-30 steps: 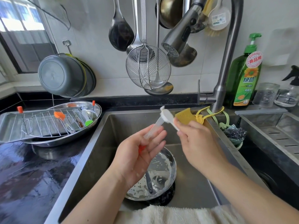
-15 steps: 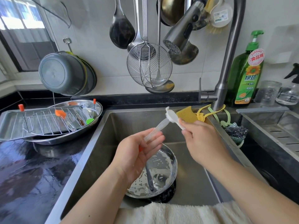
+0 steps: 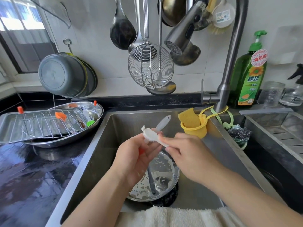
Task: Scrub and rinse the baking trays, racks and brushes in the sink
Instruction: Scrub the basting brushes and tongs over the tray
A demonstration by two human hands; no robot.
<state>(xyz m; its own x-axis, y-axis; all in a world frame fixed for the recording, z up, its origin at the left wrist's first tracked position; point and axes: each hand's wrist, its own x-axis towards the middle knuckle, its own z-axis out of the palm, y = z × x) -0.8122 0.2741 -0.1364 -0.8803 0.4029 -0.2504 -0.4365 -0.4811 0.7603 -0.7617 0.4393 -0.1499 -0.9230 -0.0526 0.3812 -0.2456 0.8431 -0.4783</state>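
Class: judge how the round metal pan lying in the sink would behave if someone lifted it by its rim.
The round metal pan is streaked with wet white residue, so probably slippery. It looks thin and shallow, likely light. The dark-handled utensil lying loose inside would probably slide when tilted.

Hands: two (image 3: 136, 158) (image 3: 188, 154). Sponge (image 3: 188, 118): one. Soap bottle (image 3: 247, 76): one. Wire rack (image 3: 49, 123): one. Skimmer (image 3: 150, 66): one. Ladles: three (image 3: 122, 32) (image 3: 161, 89) (image 3: 186, 55).

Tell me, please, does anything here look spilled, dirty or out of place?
Yes. The round metal pan on the sink floor is streaked with whitish residue, and a grey utensil lies in it. On the left counter, the wire rack sits tilted on the baking tray. Nothing looks broken.
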